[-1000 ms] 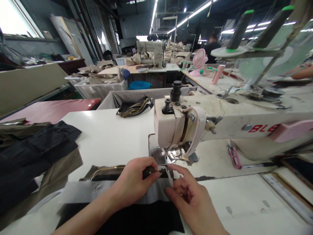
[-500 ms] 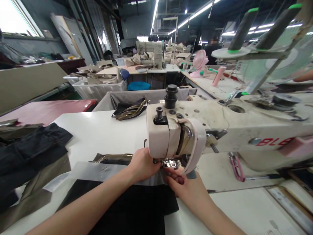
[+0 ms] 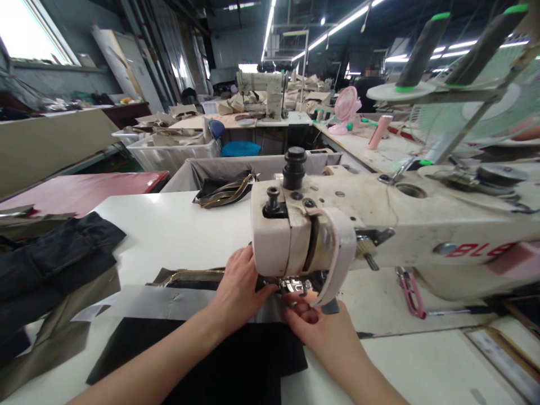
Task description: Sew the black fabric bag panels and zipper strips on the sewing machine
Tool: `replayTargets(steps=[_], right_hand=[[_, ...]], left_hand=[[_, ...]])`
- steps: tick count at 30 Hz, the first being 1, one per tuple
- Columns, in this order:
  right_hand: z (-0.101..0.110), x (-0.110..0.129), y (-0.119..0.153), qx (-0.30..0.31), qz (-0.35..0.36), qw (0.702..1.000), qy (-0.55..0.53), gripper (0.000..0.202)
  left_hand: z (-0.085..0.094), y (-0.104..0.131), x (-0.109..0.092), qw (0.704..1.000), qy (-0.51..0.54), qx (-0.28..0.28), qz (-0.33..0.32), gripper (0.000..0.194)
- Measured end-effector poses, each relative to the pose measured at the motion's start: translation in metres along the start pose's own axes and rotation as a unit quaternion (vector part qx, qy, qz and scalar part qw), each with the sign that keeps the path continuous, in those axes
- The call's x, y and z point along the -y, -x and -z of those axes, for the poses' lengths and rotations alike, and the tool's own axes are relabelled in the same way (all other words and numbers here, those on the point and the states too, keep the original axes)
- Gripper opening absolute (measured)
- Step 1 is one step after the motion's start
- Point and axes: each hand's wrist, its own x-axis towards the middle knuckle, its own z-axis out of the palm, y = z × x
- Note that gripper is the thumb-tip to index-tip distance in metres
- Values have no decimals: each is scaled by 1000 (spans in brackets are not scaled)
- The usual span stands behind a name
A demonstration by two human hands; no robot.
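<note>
A white sewing machine [image 3: 278,225] stands over the work, its metal presser foot [image 3: 293,286] low between my hands. My left hand [image 3: 238,281] lies on the work left of the foot, fingers stretched forward and thumb pointing at it. Under it runs a brown strip with a brass-toothed zipper [image 3: 185,274], bordered by a whitish translucent strip [image 3: 160,304]. Black fabric [image 3: 219,354] spreads from that strip toward me. My right hand [image 3: 323,326] is closed, fingers curled at the fabric edge just right of the foot; its fingertips are partly hidden by the machine's guard.
Pink-handled thread snips [image 3: 411,295] lie on the machine bed at right. More zippered pieces [image 3: 225,190] rest at the table's far edge, before a grey-lined bin [image 3: 194,169]. Dark fabric [image 3: 54,270] is piled at left. Thread cones [image 3: 424,53] stand above right.
My left hand has shifted slightly left, its fingers now stretched farther forward. The fabric and zipper have slid a little left. My right hand stays beside the presser foot.
</note>
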Motion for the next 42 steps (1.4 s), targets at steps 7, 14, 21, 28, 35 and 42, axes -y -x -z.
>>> replayTargets(steps=[7,14,21,28,35,42], right_hand=[[-1,0,6,6,-30,997,-78,20],[3,3,42,125,-101,923,-351,59],[-15,11,56,75,-149,907,-388,57],[-15,21,55,24,-198,881,-429,51],[-11,18,64,81,-217,880,-415,26],[-7,23,66,94,-195,883,-415,20]], left_hand=[[-1,65,-22,991,106,57,-53,45],[26,54,-11,960,201,186,59,28],[27,56,-16,955,227,183,59,8],[21,61,-31,988,145,-18,-38,16],[13,69,-32,964,8,-63,-259,17],[7,77,-32,967,-5,-54,-248,16]])
